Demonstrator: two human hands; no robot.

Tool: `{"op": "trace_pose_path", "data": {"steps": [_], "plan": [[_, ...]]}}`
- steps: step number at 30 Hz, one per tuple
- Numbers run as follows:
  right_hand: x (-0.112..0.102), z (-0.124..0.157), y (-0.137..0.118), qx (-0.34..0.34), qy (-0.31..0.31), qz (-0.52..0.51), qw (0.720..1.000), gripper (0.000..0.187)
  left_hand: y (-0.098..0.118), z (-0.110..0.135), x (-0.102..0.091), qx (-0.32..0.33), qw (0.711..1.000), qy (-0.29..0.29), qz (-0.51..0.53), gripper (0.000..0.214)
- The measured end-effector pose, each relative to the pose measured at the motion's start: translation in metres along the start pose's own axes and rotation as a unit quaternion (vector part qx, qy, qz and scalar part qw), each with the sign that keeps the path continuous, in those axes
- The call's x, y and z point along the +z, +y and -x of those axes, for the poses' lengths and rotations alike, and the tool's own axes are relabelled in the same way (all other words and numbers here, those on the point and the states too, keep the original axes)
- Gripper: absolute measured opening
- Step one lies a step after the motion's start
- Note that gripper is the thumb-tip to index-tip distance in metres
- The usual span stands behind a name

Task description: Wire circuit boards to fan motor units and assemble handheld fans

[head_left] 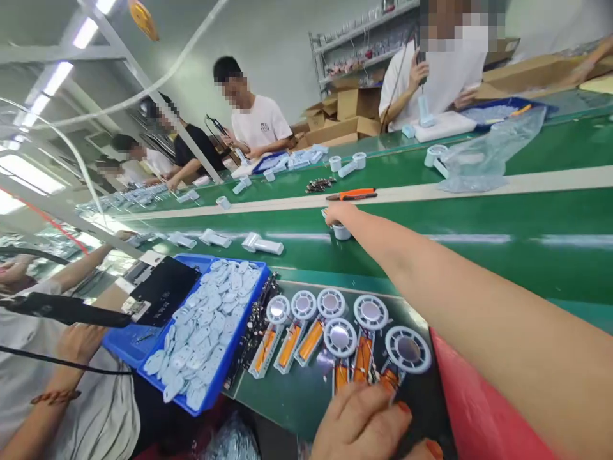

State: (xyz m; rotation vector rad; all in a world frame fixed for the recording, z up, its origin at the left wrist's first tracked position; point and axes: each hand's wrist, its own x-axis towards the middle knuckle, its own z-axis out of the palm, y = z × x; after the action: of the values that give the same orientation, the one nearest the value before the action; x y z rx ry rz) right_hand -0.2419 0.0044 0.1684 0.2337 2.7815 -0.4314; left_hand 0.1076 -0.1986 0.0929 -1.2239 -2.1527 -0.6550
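My right hand (338,213) reaches far out over the green conveyor belt (479,217) and is closed around a small white handheld fan (341,232) standing on the belt. My left hand (364,421) lies at the near edge with its fingers flat. They rest on the lower ends of several half-assembled fans (341,337) with round white heads and orange batteries, laid in rows on a dark mat (297,390).
A blue tray (218,380) of pale blue plastic pieces sits left of the mat, with a row of black circuit boards (253,326) beside it. Orange-handled pliers (352,193), a small pile of screws (320,184), more white fans (262,243) and a plastic bag (483,160) lie on the belt. Co-workers sit across and at my left.
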Motion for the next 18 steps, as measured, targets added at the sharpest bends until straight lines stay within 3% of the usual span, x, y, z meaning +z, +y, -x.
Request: {"op": "trace_pose_path", "data": {"steps": [2,4,6,9,13,15,18], "plan": [[-0.001,0.005,0.006,-0.016,0.0,0.008,1.0,0.026,0.004,-0.005,-0.007,0.015,1.0,-0.013,-0.013,0.021],[-0.005,0.013,0.014,-0.037,0.017,0.013,0.999,0.031,0.005,-0.01,-0.009,0.008,0.997,-0.071,-0.019,0.024],[-0.009,0.027,0.024,-0.063,0.043,0.014,0.997,0.046,0.006,-0.009,-0.005,0.004,0.992,-0.124,-0.035,0.028],[-0.018,0.062,0.048,-0.104,0.089,0.013,0.99,0.071,0.006,-0.001,0.005,0.011,0.989,-0.129,-0.074,0.029],[-0.022,0.144,0.094,-0.22,0.164,0.043,0.961,0.083,0.003,0.007,0.017,-0.007,0.987,-0.107,-0.12,0.037],[-0.015,0.198,0.118,-0.294,0.185,0.068,0.935,0.08,0.005,0.006,0.021,-0.033,0.985,-0.111,-0.129,0.04],[0.006,0.281,0.146,-0.385,0.167,0.139,0.897,0.065,0.009,0.0,0.026,-0.071,0.982,-0.112,-0.135,0.039]]}}
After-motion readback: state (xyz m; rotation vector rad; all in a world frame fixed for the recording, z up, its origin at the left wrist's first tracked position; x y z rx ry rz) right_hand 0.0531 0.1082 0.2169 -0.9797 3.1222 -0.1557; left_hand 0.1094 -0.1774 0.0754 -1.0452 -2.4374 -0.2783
